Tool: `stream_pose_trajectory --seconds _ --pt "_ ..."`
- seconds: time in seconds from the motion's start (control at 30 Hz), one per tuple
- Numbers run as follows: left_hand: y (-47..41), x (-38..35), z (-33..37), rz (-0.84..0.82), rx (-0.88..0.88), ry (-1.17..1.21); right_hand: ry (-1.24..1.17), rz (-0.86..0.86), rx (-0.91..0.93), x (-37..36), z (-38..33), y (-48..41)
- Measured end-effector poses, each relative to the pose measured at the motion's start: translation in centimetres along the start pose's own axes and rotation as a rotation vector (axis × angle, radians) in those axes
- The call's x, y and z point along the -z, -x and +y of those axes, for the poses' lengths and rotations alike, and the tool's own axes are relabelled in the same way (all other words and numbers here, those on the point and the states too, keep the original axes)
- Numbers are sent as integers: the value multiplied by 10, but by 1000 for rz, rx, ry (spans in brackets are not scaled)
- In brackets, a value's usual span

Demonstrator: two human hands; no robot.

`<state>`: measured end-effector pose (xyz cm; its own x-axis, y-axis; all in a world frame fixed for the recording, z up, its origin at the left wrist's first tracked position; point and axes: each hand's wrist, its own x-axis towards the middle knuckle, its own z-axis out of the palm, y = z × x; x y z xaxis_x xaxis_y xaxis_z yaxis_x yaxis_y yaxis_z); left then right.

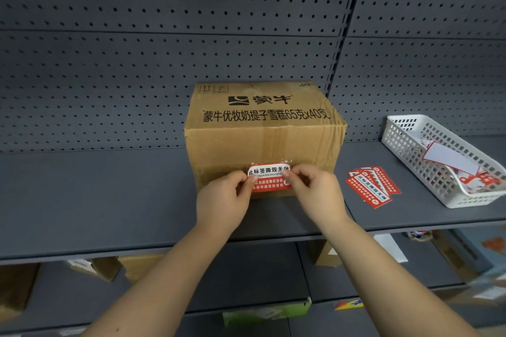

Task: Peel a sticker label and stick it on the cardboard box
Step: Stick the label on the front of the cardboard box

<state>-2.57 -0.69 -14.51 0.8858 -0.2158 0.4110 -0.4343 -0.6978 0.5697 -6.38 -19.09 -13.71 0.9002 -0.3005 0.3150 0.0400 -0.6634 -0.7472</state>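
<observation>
A brown cardboard box (262, 134) with black printed characters stands on the grey shelf (109, 200). In front of its lower front face I hold a red and white sticker label (269, 179). My left hand (221, 200) pinches the label's left end. My right hand (315, 191) pinches its right end. The label's top edge curls forward, and I cannot tell whether it touches the box. White scraps of an old label cling to the box just above it.
A small pile of the same red labels (372, 186) lies on the shelf right of the box. A white perforated plastic basket (443, 161) with torn backing paper stands at the far right. Pegboard backs the shelf. Lower shelves hold boxes and packets.
</observation>
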Motion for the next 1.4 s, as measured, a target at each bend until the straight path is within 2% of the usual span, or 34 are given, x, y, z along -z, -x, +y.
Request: stream_pose_trajectory --seconds 0.27,1.0,1.4 --pt "-6 -5 4 30 2 -33 48 76 19 -3 1 -2" --pt "-12 -8 5 74 50 -59 97 122 22 -13 3 -7" --pt "-8 -13 0 180 -39 -63 41 176 -27 -12 9 -8"
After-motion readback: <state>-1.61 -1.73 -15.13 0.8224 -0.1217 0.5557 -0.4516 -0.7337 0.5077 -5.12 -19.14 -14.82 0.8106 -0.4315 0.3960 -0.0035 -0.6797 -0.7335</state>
